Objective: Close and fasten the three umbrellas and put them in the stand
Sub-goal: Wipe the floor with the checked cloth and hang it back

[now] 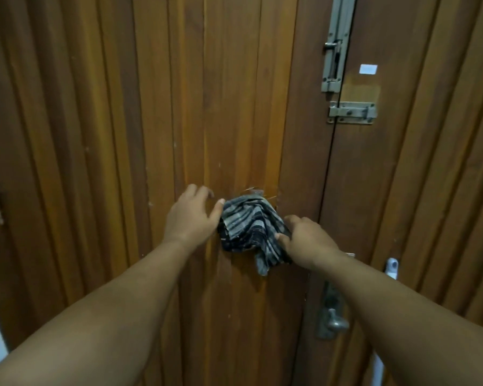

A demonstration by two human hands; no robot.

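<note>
Two hands on it: right hand [304,240] pinches the striped umbrella [248,227] fabric, left hand [191,215] spread loose, thumb touching its edge. Umbrella's bunched up against the wooden door [123,135]. I'd smooth those floppy woven folds round the shaft before strapping. Metal bolts [338,43] higher up; no stand visible.

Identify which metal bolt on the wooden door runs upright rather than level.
The long upper bolt runs upright along the door's edge; the shorter bolt below it lies level across the gap.
</note>
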